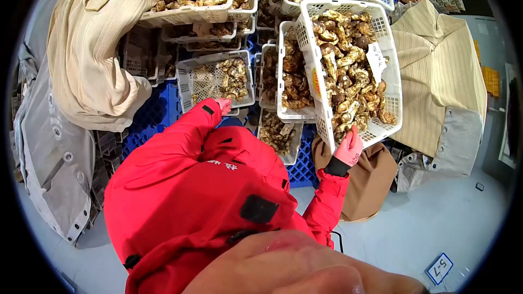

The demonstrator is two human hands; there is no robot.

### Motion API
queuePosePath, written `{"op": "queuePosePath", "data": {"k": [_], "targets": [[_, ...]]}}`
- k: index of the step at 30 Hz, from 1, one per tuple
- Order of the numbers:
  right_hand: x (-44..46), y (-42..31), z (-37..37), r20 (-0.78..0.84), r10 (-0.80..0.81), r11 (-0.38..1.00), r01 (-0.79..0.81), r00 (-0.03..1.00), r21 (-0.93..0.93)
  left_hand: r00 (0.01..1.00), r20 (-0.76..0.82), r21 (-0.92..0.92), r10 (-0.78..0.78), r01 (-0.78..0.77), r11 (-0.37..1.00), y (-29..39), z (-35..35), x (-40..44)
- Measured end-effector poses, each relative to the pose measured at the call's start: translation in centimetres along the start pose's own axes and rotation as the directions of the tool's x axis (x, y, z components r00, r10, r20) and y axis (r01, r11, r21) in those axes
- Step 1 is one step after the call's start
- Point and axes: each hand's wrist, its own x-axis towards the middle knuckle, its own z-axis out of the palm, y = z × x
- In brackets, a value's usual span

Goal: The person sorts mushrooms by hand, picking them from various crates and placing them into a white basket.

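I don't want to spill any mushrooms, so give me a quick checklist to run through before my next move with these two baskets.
1. Right hand at the full basket's near rim: ok.
2. Left hand at the part-filled basket's near rim: ok.
3. Space left in the part-filled basket: ok, mushrooms lie mostly toward its right side.
4. Full basket clear of its neighbour: not ok, it overlaps the basket to its left in this view.
5. Firm support under the full basket: cannot tell, its underside is hidden.
6. Paper slip readable: cannot tell, the writing is too small.
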Motion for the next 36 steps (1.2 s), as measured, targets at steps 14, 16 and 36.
{"op": "queuePosePath", "data": {"k": [14, 16, 36], "targets": [[0.3, 0.7, 0.0, 0.041, -0.020, 0.997, 0.023, 0.999, -0.079, 0.997, 0.060, 0.078, 0.051, -0.056, 0.995, 1.2, 2.5, -0.4], [0.3, 0.5, -0.1, 0.047, -0.006, 0.997, 0.010, 0.999, -0.077, 0.999, 0.010, 0.129, 0.043, -0.044, 0.991, 1.1, 2.5, -0.4], [0.6, -0.1, -0.2, 0.064, 0.008, 0.998, -0.004, 0.998, -0.069, 0.999, 0.003, 0.114, 0.050, -0.050, 0.992, 0.3, 1.1, 1.6]]}}
